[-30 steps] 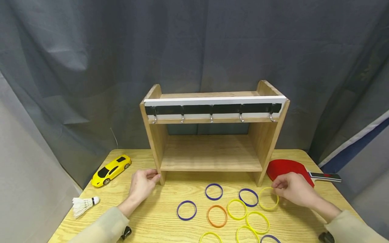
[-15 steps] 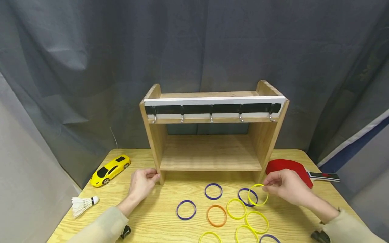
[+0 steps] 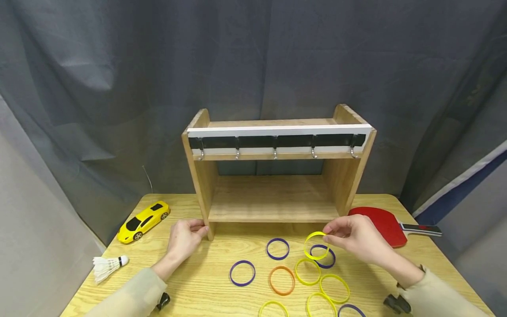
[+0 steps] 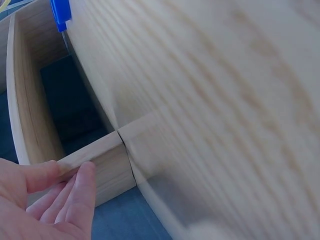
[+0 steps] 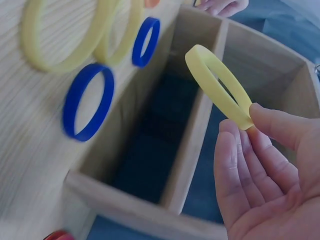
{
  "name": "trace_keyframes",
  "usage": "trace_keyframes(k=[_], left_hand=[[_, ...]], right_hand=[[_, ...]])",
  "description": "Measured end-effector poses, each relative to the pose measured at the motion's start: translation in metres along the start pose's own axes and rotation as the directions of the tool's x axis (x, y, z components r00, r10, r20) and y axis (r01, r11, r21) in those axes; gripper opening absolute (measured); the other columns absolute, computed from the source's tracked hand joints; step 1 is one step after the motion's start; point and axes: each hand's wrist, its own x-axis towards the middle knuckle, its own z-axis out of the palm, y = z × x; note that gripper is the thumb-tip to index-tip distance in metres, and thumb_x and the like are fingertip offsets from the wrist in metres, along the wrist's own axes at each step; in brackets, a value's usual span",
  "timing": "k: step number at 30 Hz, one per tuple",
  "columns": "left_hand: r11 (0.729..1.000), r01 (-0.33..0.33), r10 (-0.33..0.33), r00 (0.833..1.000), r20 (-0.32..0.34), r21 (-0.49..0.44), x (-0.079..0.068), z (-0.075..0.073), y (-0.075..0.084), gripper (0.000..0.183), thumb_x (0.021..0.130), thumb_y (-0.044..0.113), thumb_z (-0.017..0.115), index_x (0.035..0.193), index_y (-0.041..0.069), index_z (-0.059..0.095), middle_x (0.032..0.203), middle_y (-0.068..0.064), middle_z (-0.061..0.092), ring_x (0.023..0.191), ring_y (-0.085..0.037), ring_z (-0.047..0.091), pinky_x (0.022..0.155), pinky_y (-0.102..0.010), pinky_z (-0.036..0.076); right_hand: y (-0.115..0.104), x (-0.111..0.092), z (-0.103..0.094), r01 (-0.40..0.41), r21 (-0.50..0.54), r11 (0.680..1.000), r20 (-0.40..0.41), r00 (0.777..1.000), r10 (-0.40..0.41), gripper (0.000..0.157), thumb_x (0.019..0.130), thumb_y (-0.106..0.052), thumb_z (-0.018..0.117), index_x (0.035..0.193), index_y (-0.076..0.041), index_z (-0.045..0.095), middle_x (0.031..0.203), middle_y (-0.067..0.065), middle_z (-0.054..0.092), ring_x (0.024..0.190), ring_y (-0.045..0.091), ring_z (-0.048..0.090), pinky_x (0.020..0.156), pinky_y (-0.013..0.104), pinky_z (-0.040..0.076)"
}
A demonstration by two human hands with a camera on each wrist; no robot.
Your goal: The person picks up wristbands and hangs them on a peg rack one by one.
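A dark grey curtain (image 3: pixel 119 66) is hanging behind everything, and a light wooden table (image 3: pixel 198 290) is stretching out in front of it. On the table a wooden shelf (image 3: pixel 273 198) is standing upright, its front rail facing the person. To its right a red paddle (image 3: pixel 378 224) is lying just beside the shelf's foot, its handle pointing outward. On the other side a yellow toy car (image 3: pixel 143 222) is resting near the table's left edge.

The person's left hand (image 3: pixel 184 239) is gripping the bottom of the shelf's left side panel, thumb and fingers pinching the wood just above the table. The right hand (image 3: pixel 358 235) is pinching one yellow band (image 5: pixel 215 95) between thumb and fingertips. Only one end of the band is sitting in that pinch; the rest of the loop is reaching out beyond the fingertips, to their left in the head view. The band is hovering tilted, off the table, in front of the shelf's right half, its ring partly overlapping a blue band (image 3: pixel 334 259) in the head view.

A white shuttlecock (image 3: pixel 108 267) is lying on its side in front of the car. More blue bands, other yellow bands and an orange band (image 3: pixel 270 281) are lying flat before the shelf. Along the rail, five small metal hooks (image 3: pixel 275 154) are sticking out in a row.
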Motion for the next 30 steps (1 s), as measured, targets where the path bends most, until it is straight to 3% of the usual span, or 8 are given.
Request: trace_keyframes(k=[17, 24, 30], left_hand=[[0.999, 0.041, -0.041, 0.999, 0.014, 0.002, 0.001, -0.001, 0.003, 0.024, 0.098, 0.013, 0.085, 0.119, 0.001, 0.086, 0.107, -0.016, 0.088, 0.102, -0.03, 0.087, 0.093, -0.047, 0.068], [0.999, 0.048, -0.048, 0.998, 0.028, -0.002, 0.002, -0.003, 0.003, 0.026, 0.098, 0.013, 0.084, 0.121, 0.0, 0.085, 0.107, -0.017, 0.088, 0.103, -0.031, 0.087, 0.095, -0.048, 0.068], [0.999, 0.052, -0.052, 0.998, 0.038, 0.006, 0.001, -0.004, 0.004, 0.027, 0.099, 0.015, 0.084, 0.122, 0.001, 0.085, 0.108, -0.016, 0.088, 0.107, -0.031, 0.087, 0.101, -0.052, 0.065]], right_hand=[[-0.052, 0.026, 0.024, 0.15, 0.126, 0.981, -0.052, 0.988, -0.144, 0.015, 0.09, -0.004, 0.093, 0.1, -0.013, 0.086, 0.095, 0.008, 0.088, 0.077, 0.002, 0.078, 0.07, 0.024, 0.065], [-0.071, 0.045, 0.024, 0.211, 0.164, 0.964, -0.134, 0.973, -0.19, 0.018, 0.089, -0.002, 0.094, 0.103, -0.009, 0.085, 0.094, 0.005, 0.087, 0.08, 0.006, 0.08, 0.073, 0.024, 0.067], [-0.085, 0.062, 0.025, 0.226, 0.224, 0.948, -0.198, 0.963, -0.183, 0.017, 0.09, -0.001, 0.092, 0.104, -0.005, 0.085, 0.096, 0.013, 0.087, 0.081, 0.004, 0.081, 0.073, 0.022, 0.066]])
